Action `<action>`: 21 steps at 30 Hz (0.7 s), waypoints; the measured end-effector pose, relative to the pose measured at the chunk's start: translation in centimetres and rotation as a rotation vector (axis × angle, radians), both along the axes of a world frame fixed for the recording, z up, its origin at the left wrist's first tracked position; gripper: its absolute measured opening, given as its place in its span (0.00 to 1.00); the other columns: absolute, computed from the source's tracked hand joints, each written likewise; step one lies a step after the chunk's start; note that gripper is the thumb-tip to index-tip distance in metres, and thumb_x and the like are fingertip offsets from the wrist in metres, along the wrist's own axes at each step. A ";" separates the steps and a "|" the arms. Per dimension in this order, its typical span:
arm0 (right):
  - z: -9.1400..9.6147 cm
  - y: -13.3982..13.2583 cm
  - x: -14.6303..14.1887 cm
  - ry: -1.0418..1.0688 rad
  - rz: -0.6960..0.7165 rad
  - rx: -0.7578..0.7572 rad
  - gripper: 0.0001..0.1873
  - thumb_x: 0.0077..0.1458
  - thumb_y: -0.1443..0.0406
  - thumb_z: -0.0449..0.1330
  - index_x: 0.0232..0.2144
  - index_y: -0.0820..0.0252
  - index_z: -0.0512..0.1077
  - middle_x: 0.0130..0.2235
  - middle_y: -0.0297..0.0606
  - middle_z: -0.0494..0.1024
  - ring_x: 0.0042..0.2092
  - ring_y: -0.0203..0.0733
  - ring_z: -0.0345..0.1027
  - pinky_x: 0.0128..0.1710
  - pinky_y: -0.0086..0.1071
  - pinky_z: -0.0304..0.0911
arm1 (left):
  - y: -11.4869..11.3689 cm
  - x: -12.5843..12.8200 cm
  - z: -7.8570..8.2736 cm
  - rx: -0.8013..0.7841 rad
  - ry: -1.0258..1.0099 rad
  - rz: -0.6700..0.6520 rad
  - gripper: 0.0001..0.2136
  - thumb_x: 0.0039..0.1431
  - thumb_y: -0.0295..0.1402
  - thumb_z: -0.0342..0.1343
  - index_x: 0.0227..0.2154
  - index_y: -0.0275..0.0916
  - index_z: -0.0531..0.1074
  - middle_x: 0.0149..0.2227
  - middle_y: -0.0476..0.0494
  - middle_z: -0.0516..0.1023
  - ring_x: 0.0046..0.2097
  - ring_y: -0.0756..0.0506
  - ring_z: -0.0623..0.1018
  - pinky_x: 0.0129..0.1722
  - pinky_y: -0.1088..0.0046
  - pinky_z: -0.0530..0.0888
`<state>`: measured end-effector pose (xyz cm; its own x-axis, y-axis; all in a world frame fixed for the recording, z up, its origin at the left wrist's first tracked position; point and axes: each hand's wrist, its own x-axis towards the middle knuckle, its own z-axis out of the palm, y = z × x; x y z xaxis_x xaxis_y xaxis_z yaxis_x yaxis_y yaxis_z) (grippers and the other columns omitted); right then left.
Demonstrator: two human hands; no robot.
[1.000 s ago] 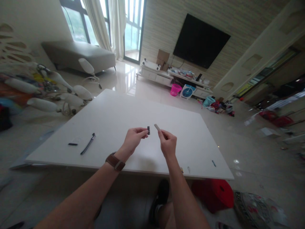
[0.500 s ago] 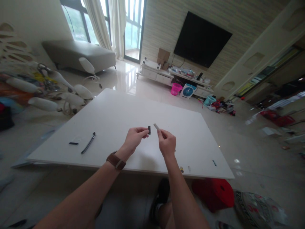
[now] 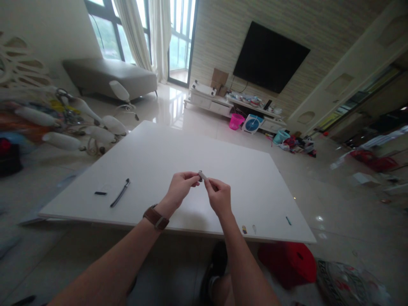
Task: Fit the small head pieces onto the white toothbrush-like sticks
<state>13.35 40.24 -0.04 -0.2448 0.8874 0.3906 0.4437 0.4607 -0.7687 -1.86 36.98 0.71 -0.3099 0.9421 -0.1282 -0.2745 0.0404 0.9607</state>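
In the head view, my left hand (image 3: 181, 188) pinches a small black rectangular piece (image 3: 200, 179), which looks like a razor head, above the white table (image 3: 191, 148). My right hand (image 3: 220, 197) is closed around a flat, light grey strip (image 3: 202, 175). The strip's tip lies across the black piece and partly covers it; the rest is hidden in my fingers. A dark, slim handle with a bent end (image 3: 120, 193), like a razor handle, lies on the table left of my hands. Beside it is a short black bar (image 3: 100, 193).
A small yellowish item (image 3: 244, 229) and a clear piece (image 3: 254, 229) lie by the near table edge. A short dark green stick (image 3: 288, 220) is at the right. A red stool-like object (image 3: 288, 263) stands below the edge. A lamp with white shades (image 3: 113, 125) stands left.
My right hand has moved left, bringing the grey strip from apart to against the black piece. My left hand has kept its pinch. The view has shifted slightly.
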 end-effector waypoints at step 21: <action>-0.1 0.3 0.4 -0.002 -0.081 -0.008 0.20 0.62 0.52 0.57 0.33 0.61 0.81 0.25 0.34 0.73 0.26 0.34 0.60 0.26 0.27 0.53 | -0.2 0.2 0.5 -0.039 0.007 0.025 0.11 0.44 0.36 0.65 0.28 0.33 0.80 0.28 0.41 0.80 0.30 0.48 0.75 0.35 0.70 0.71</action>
